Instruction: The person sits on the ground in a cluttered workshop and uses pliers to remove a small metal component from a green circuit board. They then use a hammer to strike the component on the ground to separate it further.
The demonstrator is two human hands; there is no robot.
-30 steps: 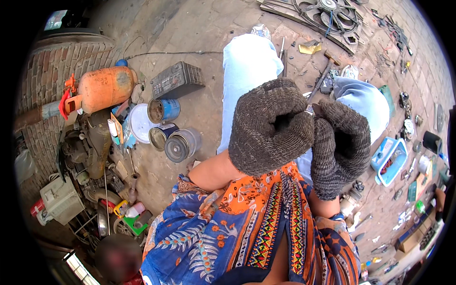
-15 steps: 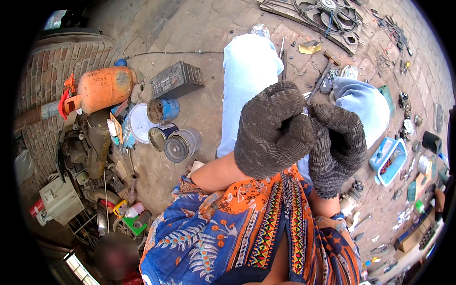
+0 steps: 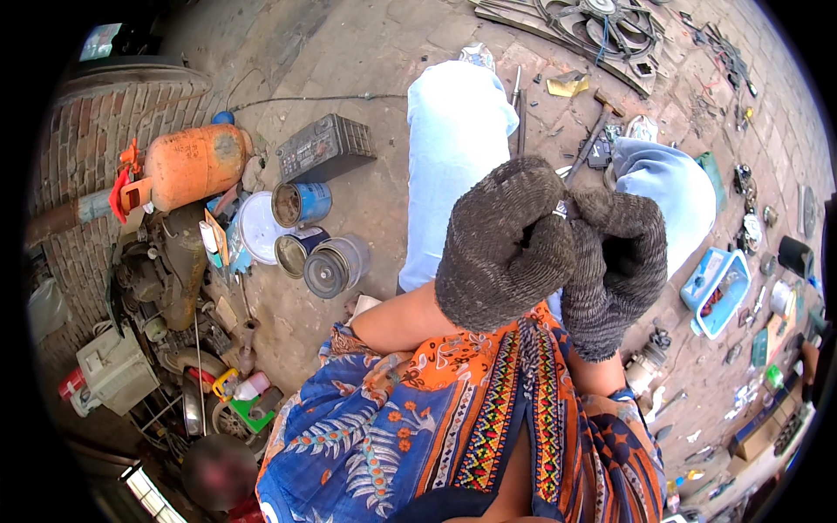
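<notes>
Dark knitted work gloves cover both my hands, which meet in front of my knees. My left hand (image 3: 501, 248) is closed, its fingers curled in a pinch. Against it, my right hand (image 3: 613, 266) is closed too, thumb and fingers forming a loop. Between the fingertips shows a small shiny metal piece (image 3: 561, 208); the gloves hide most of it and I cannot tell its kind. Beyond the hands, a hammer (image 3: 595, 138) with a wooden part lies on the ground between my feet, beside a small black part (image 3: 600, 154).
At left stand a black battery (image 3: 323, 150), several paint cans (image 3: 309, 203) and an orange gas cylinder (image 3: 196, 164). A radiator fan (image 3: 602, 22) lies at the far side. To the right are a blue basin (image 3: 717, 294) and scattered metal parts. A person (image 3: 220, 472) is at lower left.
Both hands stay pressed together and closed, with only a slight shift and turn of the gloves. The small metal piece remains between the fingertips.
</notes>
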